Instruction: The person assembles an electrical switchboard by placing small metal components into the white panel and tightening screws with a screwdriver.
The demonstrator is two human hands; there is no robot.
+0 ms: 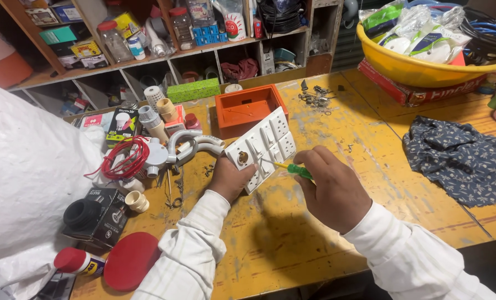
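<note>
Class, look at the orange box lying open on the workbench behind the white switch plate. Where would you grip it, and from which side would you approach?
Grip the orange box by its near long wall, coming from above on the worker's side. It lies mouth-up, so the thin rim is exposed for a pinch. The switch plate, held by the left hand, crowds that wall's right end, so its left end is probably easiest.

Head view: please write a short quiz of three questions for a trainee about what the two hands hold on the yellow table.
1. Which hand holds the green-handled screwdriver?
2. True or false: the white switch plate lies inside the orange box.
3. What lies to the right of the hands? A. dark patterned cloth B. red wire coil C. red paddle

Key: 1. the right hand. 2. false; the left hand holds it up in front of the box. 3. A.
</note>
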